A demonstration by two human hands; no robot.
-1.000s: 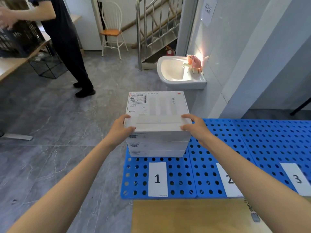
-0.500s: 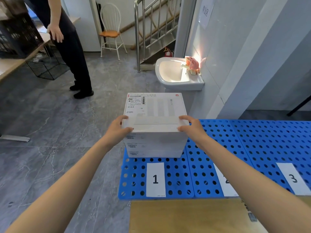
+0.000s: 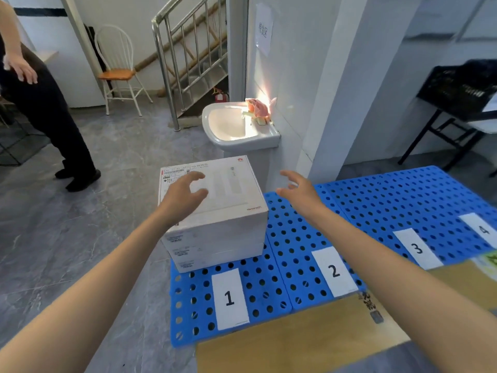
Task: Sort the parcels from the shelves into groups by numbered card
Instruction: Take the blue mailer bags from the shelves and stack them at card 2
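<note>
Currently: grey floor (image 3: 80, 238) fills the left half of the view. A wide open stretch of it lies between the pallet's left edge and a second person (image 3: 45, 111) standing far left.

Blue pallet (image 3: 403, 200), perforated, runs from centre to the right border. Its near edge is partly covered by a brown board (image 3: 295, 343) at the bottom of the view. Open grid surface shows right of the stack, across the remaining panels.

Stack of white parcels (image 3: 231, 208) sits on the leftmost panel, directly behind card 1 (image 3: 230, 298). Its left face lines up roughly with the pallet's left edge, and its right face stops just short of the seam to the next panel. A white sink (image 3: 242, 142) stands against the wall close behind the stack.

Left hand (image 3: 183, 196) is over the top face near its left edge, fingers spread and loosely curved, gripping nothing; contact with the lid cannot be told. Right hand (image 3: 298, 191) is off the stack's right edge, apart from it, fingers spread, holding nothing.

Card 2 (image 3: 333, 270), card 3 (image 3: 416, 247) and card 4 (image 3: 484, 228) lie along the near edge, one per panel.
</note>
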